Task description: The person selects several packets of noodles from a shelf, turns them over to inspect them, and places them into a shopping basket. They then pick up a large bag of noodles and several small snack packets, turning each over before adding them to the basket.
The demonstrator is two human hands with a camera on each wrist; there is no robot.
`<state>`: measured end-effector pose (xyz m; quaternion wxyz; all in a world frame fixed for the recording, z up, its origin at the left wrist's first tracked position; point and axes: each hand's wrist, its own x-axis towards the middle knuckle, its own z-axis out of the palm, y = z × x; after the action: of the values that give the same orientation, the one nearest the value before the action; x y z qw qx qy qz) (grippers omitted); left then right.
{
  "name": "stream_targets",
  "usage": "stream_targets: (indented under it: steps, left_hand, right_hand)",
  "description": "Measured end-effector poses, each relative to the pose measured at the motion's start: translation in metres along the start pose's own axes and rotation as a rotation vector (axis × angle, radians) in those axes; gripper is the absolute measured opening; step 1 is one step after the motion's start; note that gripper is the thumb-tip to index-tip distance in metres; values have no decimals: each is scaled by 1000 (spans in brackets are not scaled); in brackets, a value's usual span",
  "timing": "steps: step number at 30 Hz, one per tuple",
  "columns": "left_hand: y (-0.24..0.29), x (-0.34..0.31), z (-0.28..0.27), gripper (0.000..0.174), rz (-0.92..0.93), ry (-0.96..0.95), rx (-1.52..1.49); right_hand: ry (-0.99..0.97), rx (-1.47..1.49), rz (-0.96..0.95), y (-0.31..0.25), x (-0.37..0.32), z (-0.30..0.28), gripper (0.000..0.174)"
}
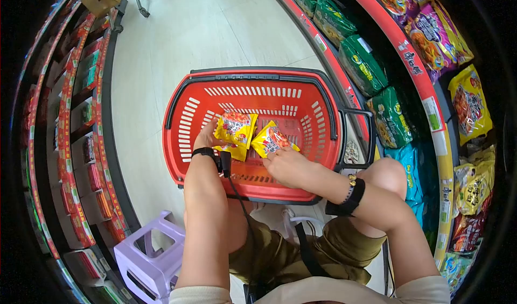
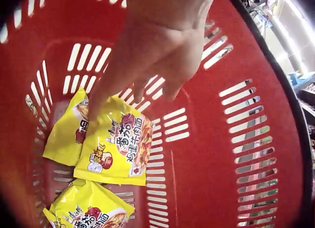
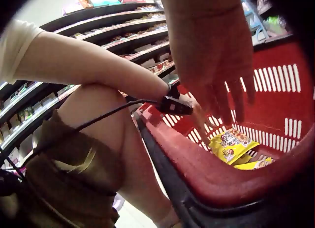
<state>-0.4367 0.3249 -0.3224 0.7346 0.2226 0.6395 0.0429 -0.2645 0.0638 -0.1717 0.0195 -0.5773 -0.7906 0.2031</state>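
Three yellow packets lie inside the red basket point(image 1: 173, 129), between the person's hands, and the relation that seems to matter most is how each packet sits to its nearer hand. The upper left packet point(image 1: 235, 125) and the lower left packet point(image 1: 233, 152) overlap, the lower one on the side towards the person; both lie just to the right of the left hand point(image 1: 206, 136), which is much the nearer to them. Its thumb touches them about where they meet, but whether it pinches either one I cannot tell. The right packet point(image 1: 272, 137) lies askew, its long axis slanting from the far left down to the near right, so that its near end points at the right hand point(image 1: 290, 165). That hand hangs over this end with fingers loosely extended, apparently gripping nothing; whether the fingertips touch the wrapper is unclear. The right packet's far left end comes close to the overlapping pair, leaving little room between them.
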Motion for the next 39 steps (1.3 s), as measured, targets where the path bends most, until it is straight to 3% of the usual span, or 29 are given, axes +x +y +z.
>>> stream_targets:
  steps: [3, 5, 7, 8, 9, 10, 13, 16, 18, 19, 22, 23, 25, 27, 30, 33, 35, 37, 39]
  left_hand:
    - [-12, 10, -9, 52, 150, -42, 254]
    - [-13, 12, -10, 53, 130, -24, 152]
    - [-1, -20, 5, 54, -80, 140, 53]
    - [-9, 11, -13, 53, -77, 148, -49]
    - [-7, 3, -11, 53, -76, 147, -51]
    - [-2, -12, -5, 58, -50, 26, 58]
    - [0, -11, 5, 77, -19, -33, 19]
    - [-3, -16, 15, 59, 36, -124, 1]
    - [0, -25, 24, 43, -114, 100, -68]
    - [-2, -20, 22, 43, -108, 98, -69]
    - [-20, 29, -3, 34, 70, -114, -114]
    - [-18, 46, -11, 34, 73, -117, -112]
    - [-15, 53, -16, 27, -44, 148, -183]
    - [-19, 50, -17, 19, -22, 137, -263]
    - [-18, 35, -6, 16, 122, 113, -409]
    - [-5, 19, 1, 47, 285, 585, 276]
    - [4, -17, 16, 44, 354, 542, 370]
    - [14, -42, 28, 30, 489, 344, 568]
    - [22, -88, 45, 26, 649, 133, 673]
  right_hand:
    - [26, -23, -19, 14, 0, -10, 22]
    - [38, -44, -25, 21, -1, -8, 24]
    - [55, -66, -31, 21, 0, -10, 25]
    - [23, -38, -12, 21, -1, -15, 24]
    - [-7, -14, 6, 21, 0, -18, 23]
    - [-5, -19, 6, 22, 1, -20, 23]
    - [-26, -12, 29, 24, 4, -19, 23]
    - [-8, -24, 26, 21, 4, -13, 25]
    - [119, -42, -17, 20, 1, -11, 23]
    - [123, -47, -18, 18, -1, -12, 23]
    - [192, -56, -23, 17, -6, -12, 23]
    - [178, -48, -22, 18, -7, -12, 23]
    - [163, -35, -21, 18, -7, -15, 24]
    - [-33, -3, 33, 21, -6, -23, 30]
    - [11, 17, 62, 24, -7, -30, 31]
    - [95, -32, 80, 32, -12, -26, 28]
    - [130, -21, 114, 34, -17, -31, 29]
    - [172, -7, 145, 35, -23, -39, 30]
    - [348, -29, 231, 35, -30, -49, 36]
